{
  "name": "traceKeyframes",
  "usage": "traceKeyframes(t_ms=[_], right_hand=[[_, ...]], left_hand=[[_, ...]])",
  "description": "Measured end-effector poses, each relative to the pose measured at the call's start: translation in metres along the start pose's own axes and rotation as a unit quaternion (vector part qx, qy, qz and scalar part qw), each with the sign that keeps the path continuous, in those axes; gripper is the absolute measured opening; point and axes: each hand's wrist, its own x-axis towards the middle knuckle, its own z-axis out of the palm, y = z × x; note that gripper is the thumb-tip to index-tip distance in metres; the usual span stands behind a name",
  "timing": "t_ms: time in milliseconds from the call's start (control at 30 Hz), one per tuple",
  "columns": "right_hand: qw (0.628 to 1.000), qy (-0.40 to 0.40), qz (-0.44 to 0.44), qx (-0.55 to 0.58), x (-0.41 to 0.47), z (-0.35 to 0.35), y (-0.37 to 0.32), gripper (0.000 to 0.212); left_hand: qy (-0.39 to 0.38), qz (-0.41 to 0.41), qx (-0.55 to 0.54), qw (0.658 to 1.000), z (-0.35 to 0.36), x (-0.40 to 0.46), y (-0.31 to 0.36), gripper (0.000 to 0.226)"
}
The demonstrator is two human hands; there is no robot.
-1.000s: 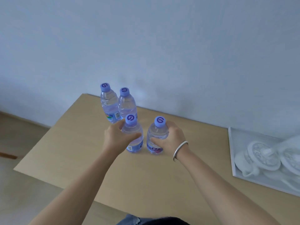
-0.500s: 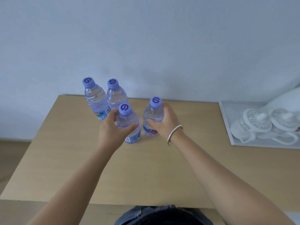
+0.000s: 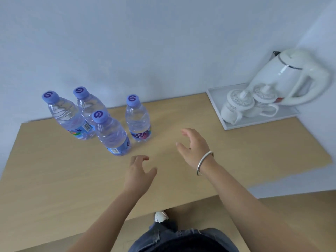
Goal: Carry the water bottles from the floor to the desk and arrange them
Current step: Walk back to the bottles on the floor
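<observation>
- Head view: four water bottles stand upright on the desk [image 3: 54, 179], caps up, long axes vertical, grouped at its far left near the wall [image 3: 145, 42].
- The back left bottle [image 3: 67, 118] and the back middle bottle [image 3: 89, 108] stand just beside each other; whether they touch cannot be told.
- The front bottle [image 3: 111, 134] stands before those two, its barcode label facing the camera.
- The right bottle [image 3: 139, 120] stands a little apart from the front one, its printed label facing the camera.
- The left hand [image 3: 138, 174] hovers over the desk near the front bottle, fingers loosely curled, holding nothing.
- The right hand [image 3: 192, 146], with a bracelet [image 3: 204, 162] at the wrist, hovers right of the bottles, fingers spread in a wide curve, holding nothing.
- At the far right a tray [image 3: 225, 125] holds two lidded cups [image 3: 238, 106] and a kettle [image 3: 289, 77].
</observation>
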Motion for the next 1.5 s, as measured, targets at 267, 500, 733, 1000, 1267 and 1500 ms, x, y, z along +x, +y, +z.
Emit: traceKeyframes(t_ms=[267, 500, 733, 1000, 1267, 1500], right_hand=[[0.99, 0.072, 0.106, -0.053, -0.097, -0.088, 0.071, 0.039], [0.955, 0.159, 0.248, -0.038, -0.246, -0.157, 0.146, 0.041], [0.904, 0.243, 0.352, -0.029, -0.378, -0.199, 0.203, 0.037], [0.846, 0.306, 0.436, -0.021, -0.449, -0.237, 0.249, 0.036], [0.809, 0.328, 0.488, -0.012, -0.455, -0.3, 0.315, 0.036], [0.785, 0.343, 0.516, -0.003, -0.427, -0.396, 0.376, 0.038]], left_hand=[[-0.122, 0.142, 0.073, 0.98, 0.06, -0.032, 0.087, 0.037], [-0.242, 0.288, 0.124, 0.918, 0.146, -0.117, 0.165, 0.045], [-0.363, 0.317, 0.084, 0.872, 0.244, -0.203, 0.217, 0.043], [-0.416, 0.449, 0.128, 0.78, 0.327, -0.272, 0.285, 0.037], [-0.481, 0.515, 0.179, 0.687, 0.434, -0.291, 0.374, 0.041], [-0.515, 0.524, 0.203, 0.647, 0.519, -0.287, 0.475, 0.043]])
